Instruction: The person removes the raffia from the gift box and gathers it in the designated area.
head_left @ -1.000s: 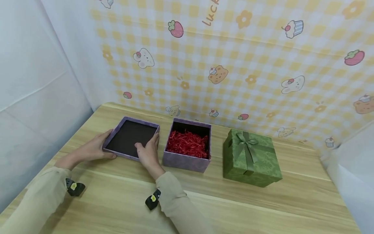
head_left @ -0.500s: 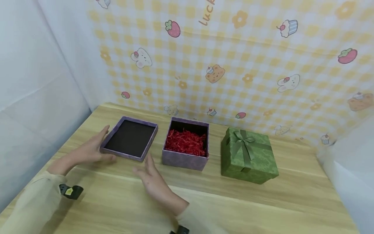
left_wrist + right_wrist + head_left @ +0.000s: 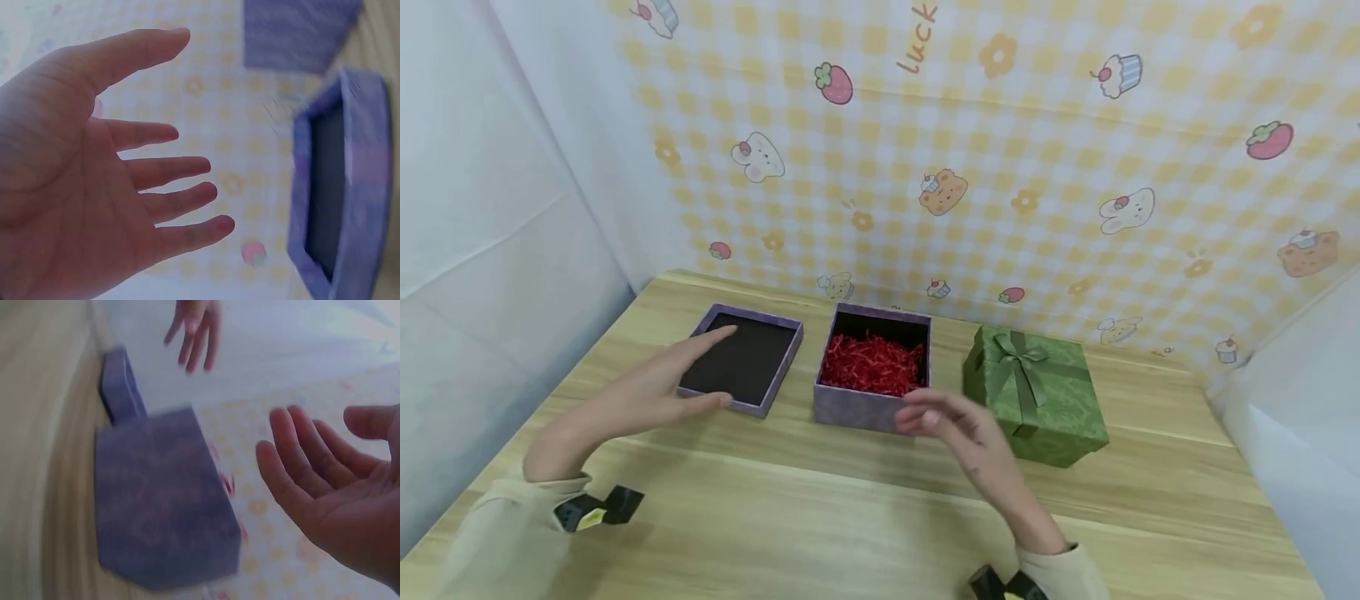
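My left hand (image 3: 651, 387) hovers over the near left corner of a purple box lid (image 3: 784, 377), fingers spread and holding nothing. The lid lies upturned on the table, its black inside showing. To its right stands a purple box (image 3: 857, 406) without a lid, filled with red shredded paper (image 3: 871, 365). My right hand (image 3: 973, 446) is in the air between this box and a green gift box (image 3: 1045, 392) with a ribbon bow. Its fingers are loosely bent and hold nothing. In the right wrist view, the purple box (image 3: 162, 500) appears beside the right hand (image 3: 337, 475).
A wooden table (image 3: 790, 517) carries all the boxes. Behind it hangs a yellow checked cloth (image 3: 880, 150) with cartoon prints, and a white sheet (image 3: 512, 208) closes off the left side. Another white sheet (image 3: 1307, 417) stands at the right edge.
Both hands have let go of the purple lid, which stays on the table. The left hand has risen over it. The right hand has moved right, past the front of the purple box.
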Action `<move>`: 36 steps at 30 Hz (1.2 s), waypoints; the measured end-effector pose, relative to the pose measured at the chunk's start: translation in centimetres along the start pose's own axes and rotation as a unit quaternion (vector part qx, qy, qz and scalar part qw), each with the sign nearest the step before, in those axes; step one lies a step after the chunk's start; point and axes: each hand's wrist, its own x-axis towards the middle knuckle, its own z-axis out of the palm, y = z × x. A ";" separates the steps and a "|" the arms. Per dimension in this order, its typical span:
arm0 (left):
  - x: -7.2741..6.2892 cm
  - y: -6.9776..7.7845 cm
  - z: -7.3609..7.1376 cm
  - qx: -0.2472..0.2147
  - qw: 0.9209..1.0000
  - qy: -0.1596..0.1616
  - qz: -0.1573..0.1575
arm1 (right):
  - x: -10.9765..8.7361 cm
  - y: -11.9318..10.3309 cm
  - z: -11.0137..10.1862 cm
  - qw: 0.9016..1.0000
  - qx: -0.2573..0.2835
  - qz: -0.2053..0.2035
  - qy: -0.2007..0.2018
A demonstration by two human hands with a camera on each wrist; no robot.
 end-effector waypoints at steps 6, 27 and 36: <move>2.2 3.8 1.2 0.006 0.999 0.009 0.043 | -0.1 0.7 -2.8 0.983 -0.096 0.049 0.146; 9.1 6.5 7.1 -0.031 0.996 -0.009 0.089 | 6.2 -4.3 -9.9 0.873 -0.457 0.121 -0.124; 10.8 6.7 9.7 -0.025 0.998 0.015 0.062 | 11.7 -1.1 -11.9 0.861 -0.453 0.134 -0.186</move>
